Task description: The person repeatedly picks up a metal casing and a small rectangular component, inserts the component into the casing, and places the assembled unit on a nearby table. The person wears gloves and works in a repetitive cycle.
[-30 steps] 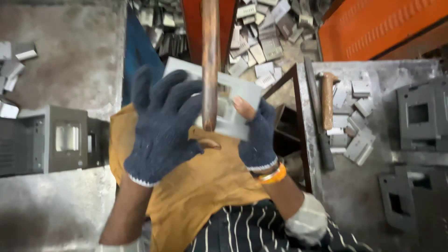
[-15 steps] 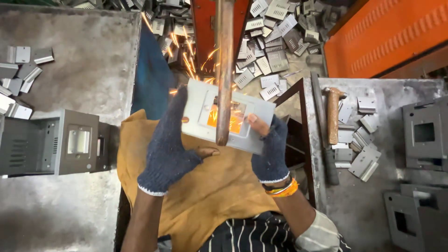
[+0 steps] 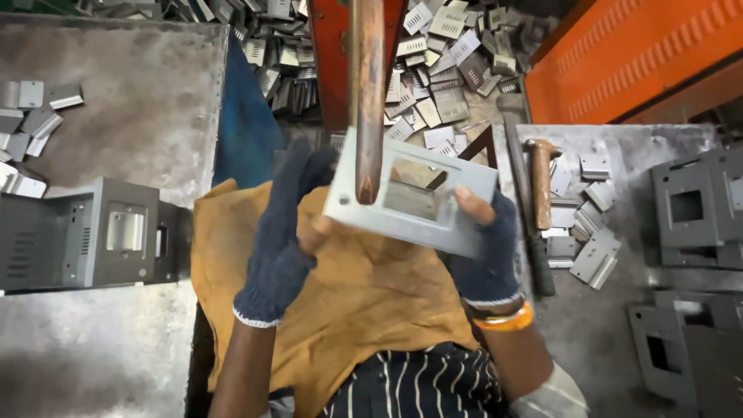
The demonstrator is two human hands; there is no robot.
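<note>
We hold a grey sheet-metal plate (image 3: 422, 203) up under a copper electrode rod (image 3: 368, 93).

Our gloved left hand (image 3: 282, 232) grips the plate's left edge, our right hand (image 3: 484, 248) its right edge; the rod's tip meets the plate beside its rectangular cut-out, above a mustard cloth (image 3: 340, 302).

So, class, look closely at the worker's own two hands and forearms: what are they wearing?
Both hands wear dark blue knitted gloves. The left hand has a full glove with a pale edge at the cuff. On the right hand a bare fingertip shows past the knit. An orange bangle circles the right wrist. The forearms are bare, with a pale sleeve low on the right arm.
</note>
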